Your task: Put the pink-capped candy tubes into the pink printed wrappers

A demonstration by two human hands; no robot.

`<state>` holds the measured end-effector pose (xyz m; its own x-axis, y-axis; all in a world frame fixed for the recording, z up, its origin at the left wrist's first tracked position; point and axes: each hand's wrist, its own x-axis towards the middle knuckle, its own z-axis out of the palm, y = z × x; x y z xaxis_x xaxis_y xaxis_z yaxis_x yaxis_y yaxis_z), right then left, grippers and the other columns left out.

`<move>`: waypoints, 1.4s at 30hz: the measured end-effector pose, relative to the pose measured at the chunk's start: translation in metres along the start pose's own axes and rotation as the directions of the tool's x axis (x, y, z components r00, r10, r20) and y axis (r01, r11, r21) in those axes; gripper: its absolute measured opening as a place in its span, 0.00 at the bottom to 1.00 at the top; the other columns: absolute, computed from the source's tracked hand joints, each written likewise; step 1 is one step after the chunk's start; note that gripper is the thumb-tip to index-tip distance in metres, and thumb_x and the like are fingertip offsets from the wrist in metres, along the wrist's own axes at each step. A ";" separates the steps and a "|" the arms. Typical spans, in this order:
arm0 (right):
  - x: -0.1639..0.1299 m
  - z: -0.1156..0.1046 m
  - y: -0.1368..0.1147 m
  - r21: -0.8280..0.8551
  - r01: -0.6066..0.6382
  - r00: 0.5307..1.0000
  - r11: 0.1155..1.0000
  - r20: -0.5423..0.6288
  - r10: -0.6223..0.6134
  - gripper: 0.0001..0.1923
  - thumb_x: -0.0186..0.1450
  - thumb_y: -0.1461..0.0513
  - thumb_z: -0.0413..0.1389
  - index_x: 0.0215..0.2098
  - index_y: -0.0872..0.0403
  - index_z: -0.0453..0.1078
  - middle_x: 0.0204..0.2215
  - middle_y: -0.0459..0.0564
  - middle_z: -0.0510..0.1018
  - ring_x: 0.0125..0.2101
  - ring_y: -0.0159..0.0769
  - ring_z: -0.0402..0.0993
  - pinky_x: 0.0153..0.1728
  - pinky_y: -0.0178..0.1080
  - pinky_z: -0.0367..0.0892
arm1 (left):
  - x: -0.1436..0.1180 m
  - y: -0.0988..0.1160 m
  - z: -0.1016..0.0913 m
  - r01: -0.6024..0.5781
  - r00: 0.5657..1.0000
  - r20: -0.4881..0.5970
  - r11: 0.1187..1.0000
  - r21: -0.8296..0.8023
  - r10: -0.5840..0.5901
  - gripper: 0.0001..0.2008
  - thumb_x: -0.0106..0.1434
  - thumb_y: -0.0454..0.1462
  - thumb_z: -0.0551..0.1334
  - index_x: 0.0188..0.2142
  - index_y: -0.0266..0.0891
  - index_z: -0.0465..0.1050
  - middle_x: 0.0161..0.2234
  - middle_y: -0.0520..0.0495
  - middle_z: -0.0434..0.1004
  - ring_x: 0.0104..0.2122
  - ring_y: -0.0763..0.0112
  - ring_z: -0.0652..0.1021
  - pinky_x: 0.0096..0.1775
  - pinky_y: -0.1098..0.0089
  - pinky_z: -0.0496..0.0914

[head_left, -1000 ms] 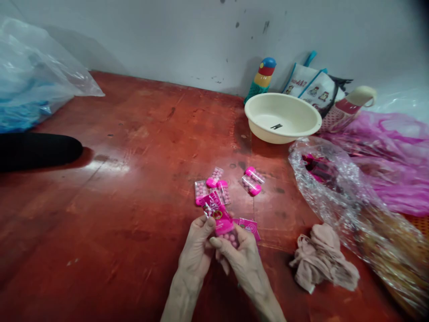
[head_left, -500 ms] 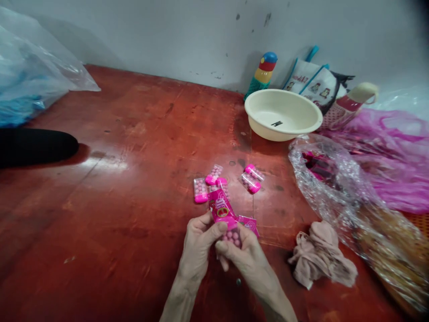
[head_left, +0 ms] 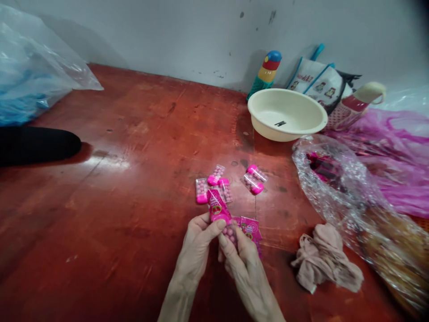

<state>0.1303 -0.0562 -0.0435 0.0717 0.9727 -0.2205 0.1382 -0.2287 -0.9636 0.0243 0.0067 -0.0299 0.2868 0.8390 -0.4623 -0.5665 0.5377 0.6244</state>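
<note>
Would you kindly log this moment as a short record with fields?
left hand: grips the pink candy pack by its label end
right hand: holds the same pack's clear end, pink balls showing
loose packs: five lie beyond the hands on the red table
pink card: beside the right hand
cloth: crumpled, to the right
basin: cream, near the wall

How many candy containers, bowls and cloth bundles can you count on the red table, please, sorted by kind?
Candy containers lying on the table: 5 (three, two)
Candy container in both hands' grip: 1, left hand, right hand
Cream bowl: 1
Beige cloth bundle: 1
Total: 8
</note>
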 end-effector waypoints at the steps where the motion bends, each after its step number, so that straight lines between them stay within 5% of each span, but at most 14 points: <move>1: 0.001 0.003 0.000 -0.001 -0.015 1.000 1.000 -0.021 0.015 0.17 0.62 0.49 0.51 0.42 0.49 0.71 0.33 0.50 0.76 0.34 0.38 0.74 0.29 0.35 0.70 | -0.001 0.001 0.001 -0.009 1.000 -0.007 1.000 -0.003 0.009 0.06 0.54 0.36 0.65 0.29 0.33 0.76 0.21 0.50 0.74 0.18 0.77 0.70 0.19 0.78 0.62; 4: -0.005 0.010 0.001 -0.037 -0.016 0.994 0.999 -0.112 0.012 0.15 0.62 0.50 0.52 0.42 0.48 0.72 0.37 0.50 0.77 0.41 0.43 0.73 0.36 0.41 0.71 | -0.002 0.004 0.002 -0.034 0.999 -0.011 0.999 -0.031 0.034 0.08 0.58 0.37 0.62 0.32 0.33 0.77 0.26 0.46 0.78 0.22 0.74 0.73 0.23 0.76 0.65; 8: -0.017 0.013 0.001 -0.082 -0.039 0.982 0.996 -0.188 0.024 0.16 0.65 0.53 0.48 0.45 0.46 0.72 0.47 0.49 0.76 0.55 0.45 0.63 0.53 0.48 0.60 | -0.002 0.001 0.003 -0.032 0.999 0.025 0.999 0.003 0.032 0.11 0.58 0.39 0.61 0.32 0.32 0.78 0.28 0.43 0.79 0.23 0.71 0.75 0.26 0.73 0.67; 14: 0.005 0.011 -0.012 0.077 -0.110 0.990 0.991 -0.077 0.116 0.24 0.63 0.52 0.53 0.56 0.50 0.62 0.52 0.52 0.70 0.50 0.41 0.68 0.49 0.41 0.65 | -0.005 -0.003 0.000 0.022 0.998 0.052 0.998 0.055 -0.025 0.11 0.56 0.39 0.63 0.34 0.33 0.77 0.24 0.46 0.77 0.17 0.79 0.68 0.16 0.79 0.56; 20: 0.011 0.009 -0.017 0.041 -0.130 0.990 0.991 0.054 0.128 0.19 0.64 0.50 0.49 0.48 0.50 0.69 0.41 0.51 0.76 0.40 0.38 0.72 0.42 0.37 0.68 | -0.004 0.002 0.000 0.021 0.997 -0.070 1.000 -0.018 -0.022 0.15 0.56 0.45 0.63 0.32 0.33 0.75 0.16 0.54 0.67 0.11 0.82 0.61 0.11 0.79 0.57; 27: 0.004 0.022 -0.006 -0.063 -0.082 0.986 0.995 -0.152 0.071 0.20 0.65 0.52 0.48 0.53 0.48 0.65 0.47 0.52 0.75 0.47 0.41 0.70 0.46 0.40 0.65 | -0.002 -0.004 0.004 -0.024 0.992 -0.120 1.000 0.004 0.024 0.14 0.57 0.44 0.62 0.30 0.33 0.75 0.19 0.50 0.72 0.15 0.82 0.64 0.15 0.81 0.55; 35: 0.004 0.034 0.005 0.148 -0.225 0.928 0.963 -0.267 0.258 0.25 0.63 0.48 0.49 0.53 0.52 0.63 0.49 0.56 0.72 0.50 0.45 0.68 0.45 0.41 0.67 | -0.004 -0.005 0.007 -0.087 0.980 -0.185 0.992 -0.091 0.069 0.11 0.56 0.41 0.64 0.26 0.34 0.73 0.16 0.56 0.64 0.13 0.87 0.56 0.15 0.82 0.50; 42: 0.007 0.044 -0.002 0.077 -0.256 0.900 0.964 -0.345 0.266 0.27 0.63 0.45 0.47 0.52 0.53 0.62 0.50 0.58 0.70 0.51 0.46 0.65 0.48 0.43 0.63 | -0.006 -0.011 0.011 -0.107 0.975 -0.194 0.994 0.027 0.110 0.09 0.58 0.40 0.62 0.29 0.35 0.73 0.20 0.54 0.68 0.19 0.83 0.66 0.22 0.82 0.62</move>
<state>0.0875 -0.0474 -0.0499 0.4420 0.8013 -0.4032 0.0391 -0.4662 -0.8838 0.0373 -0.0031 -0.0267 0.0670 0.8609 -0.5043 -0.5725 0.4471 0.6873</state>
